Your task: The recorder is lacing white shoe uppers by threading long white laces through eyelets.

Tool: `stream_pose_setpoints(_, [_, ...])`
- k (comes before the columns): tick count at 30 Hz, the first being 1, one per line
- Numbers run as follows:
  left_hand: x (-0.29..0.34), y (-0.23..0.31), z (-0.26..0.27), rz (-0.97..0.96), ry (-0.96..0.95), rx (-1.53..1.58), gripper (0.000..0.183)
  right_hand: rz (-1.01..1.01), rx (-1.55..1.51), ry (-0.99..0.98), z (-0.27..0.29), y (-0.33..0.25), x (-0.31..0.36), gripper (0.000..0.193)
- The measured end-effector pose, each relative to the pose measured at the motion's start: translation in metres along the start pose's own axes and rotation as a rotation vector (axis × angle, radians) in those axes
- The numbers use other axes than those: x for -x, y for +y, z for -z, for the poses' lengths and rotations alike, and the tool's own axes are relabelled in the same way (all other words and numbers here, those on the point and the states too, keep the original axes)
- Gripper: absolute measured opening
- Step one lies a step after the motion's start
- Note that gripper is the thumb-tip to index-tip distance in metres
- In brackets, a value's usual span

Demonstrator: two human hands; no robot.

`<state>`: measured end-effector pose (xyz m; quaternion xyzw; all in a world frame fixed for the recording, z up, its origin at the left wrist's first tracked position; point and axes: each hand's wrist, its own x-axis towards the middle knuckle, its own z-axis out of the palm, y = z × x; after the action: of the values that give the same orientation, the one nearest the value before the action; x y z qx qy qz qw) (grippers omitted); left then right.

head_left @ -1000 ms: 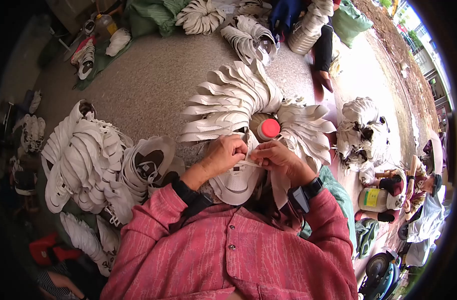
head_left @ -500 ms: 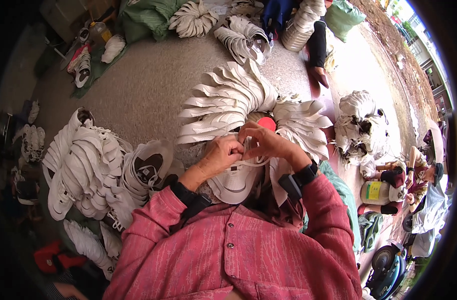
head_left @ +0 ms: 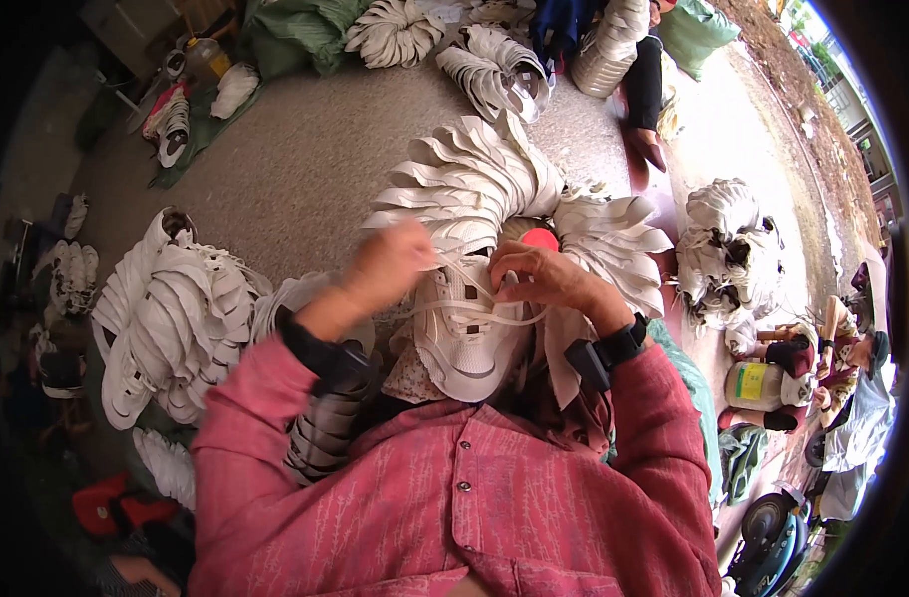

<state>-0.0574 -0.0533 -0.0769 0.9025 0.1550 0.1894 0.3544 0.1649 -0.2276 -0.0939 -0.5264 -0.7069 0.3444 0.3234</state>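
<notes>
A white shoe upper lies toe toward me at my lap, with a pale shoelace strung loosely across its eyelets. My left hand, smeared by motion, is raised left of the upper with its fingers closed; a strand of lace runs up to it. At the opening's right edge, my right hand has thumb and fingers bent together, gripping the upper near the eyelets. Just beyond is a red round object. Fanned rows of white uppers curve around the far side.
Piled uppers stand at left, and a bundle of uppers at right. Farther off are green sacks and a seated person's leg. Another person sits far right, near a parked scooter.
My left hand has left the right one and swung up and left, drawing lace. My right hand stays at the upper, whose front now shows more fully.
</notes>
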Motion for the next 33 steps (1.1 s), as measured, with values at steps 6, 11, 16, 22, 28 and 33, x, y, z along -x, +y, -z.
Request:
stream_pose_setpoints(6, [-0.038, -0.054, 0.209, 0.198, 0.472, -0.308, 0.014, -0.046, 0.031, 0.021, -0.006, -0.006, 0.001, 0.012])
stream_pose_setpoints(11, [-0.008, -0.047, 0.196, 0.302, 0.523, -0.123, 0.016, -0.072, 0.072, 0.017, -0.008, -0.007, -0.001, 0.019])
stream_pose_setpoints(16, [0.053, -0.008, 0.064, 0.094, 0.234, 0.091, 0.014, -0.061, 0.008, 0.106, -0.01, -0.018, 0.003, 0.023])
stream_pose_setpoints(22, [0.066, 0.027, -0.007, -0.146, 0.152, -0.091, 0.013, -0.107, 0.096, 0.144, -0.012, -0.031, 0.021, 0.027])
stream_pose_setpoints(28, [0.025, 0.026, -0.021, -0.36, 0.154, -0.267, 0.027, -0.042, 0.042, 0.107, -0.015, -0.036, 0.022, 0.024])
stream_pose_setpoints(33, [-0.003, 0.013, -0.034, -0.333, -0.14, -0.278, 0.031, 0.017, 0.116, 0.24, -0.034, -0.039, 0.01, 0.021])
